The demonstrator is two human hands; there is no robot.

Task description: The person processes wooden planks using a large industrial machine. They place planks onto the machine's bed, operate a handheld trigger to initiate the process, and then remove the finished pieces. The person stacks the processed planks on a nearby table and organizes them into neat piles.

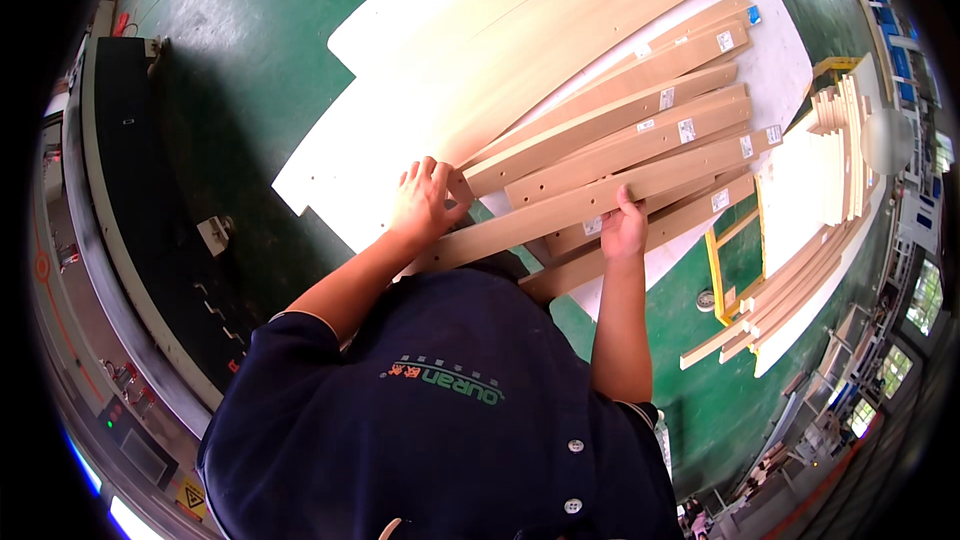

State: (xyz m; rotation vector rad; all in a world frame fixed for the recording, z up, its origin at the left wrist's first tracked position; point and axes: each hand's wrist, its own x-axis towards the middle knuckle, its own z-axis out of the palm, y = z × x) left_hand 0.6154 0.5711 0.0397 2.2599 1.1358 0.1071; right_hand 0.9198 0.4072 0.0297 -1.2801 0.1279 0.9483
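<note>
A long, narrow light-wood board (530,222) runs across in front of my body, rising to the right, with small holes and white labels toward its far end. My right hand (624,228) is closed on this board near its middle, the thumb over its upper face and the other fingers mostly hidden. At the left ends of the strips, my left hand (424,204) is closed with bent fingers on the end of another wooden board (600,132); part of that grip is hidden. More labelled strips (640,145) lie fanned out beneath and beyond.
Large flat panels (560,25) lie under and beyond the strips. To the right, a yellow-framed stand (716,275) carries more stacked strips (800,275). A long dark machine bed (140,190) stands at the left, above a green floor (270,50).
</note>
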